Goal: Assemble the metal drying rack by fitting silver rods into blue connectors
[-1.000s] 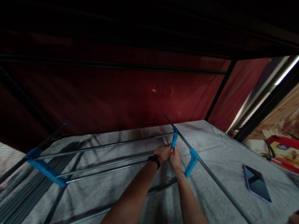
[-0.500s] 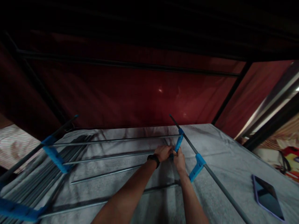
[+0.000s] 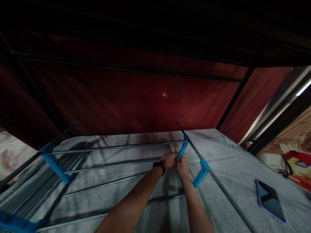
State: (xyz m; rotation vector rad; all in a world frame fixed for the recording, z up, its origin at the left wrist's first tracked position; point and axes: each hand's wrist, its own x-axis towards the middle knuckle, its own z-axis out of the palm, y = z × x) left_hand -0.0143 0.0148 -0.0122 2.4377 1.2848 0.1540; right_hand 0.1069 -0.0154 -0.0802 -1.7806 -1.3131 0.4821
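Over on the left, a nearer blue bracket (image 3: 17,223) sits at the edge of my view, beside a bundle of grey tubes (image 3: 46,184) lying on the pale sheet (image 3: 233,155). Just above, the left blue bracket (image 3: 53,164) is fixed on a slanting pole (image 3: 23,170). From it, a top crossbar (image 3: 116,147) and a middle crossbar (image 3: 107,167) run rightward, and below them lies a loose tube (image 3: 104,184), its left end touching neither bracket.

That tube points towards the person's left hand (image 3: 169,160), which wears a dark wristband (image 3: 159,167). Its fingers are bent in at the lower end of the far right bracket (image 3: 184,147); I can't tell what they grasp there. The right hand (image 3: 183,166) presses against it, closed around that same lower end. The bracket's upper end is on the long right pole (image 3: 228,195), with the near right bracket (image 3: 201,173) further down, close by the right forearm.

Well apart to the right, a phone (image 3: 270,200) lies on the sheet, and beyond it sits a red packet (image 3: 300,166).
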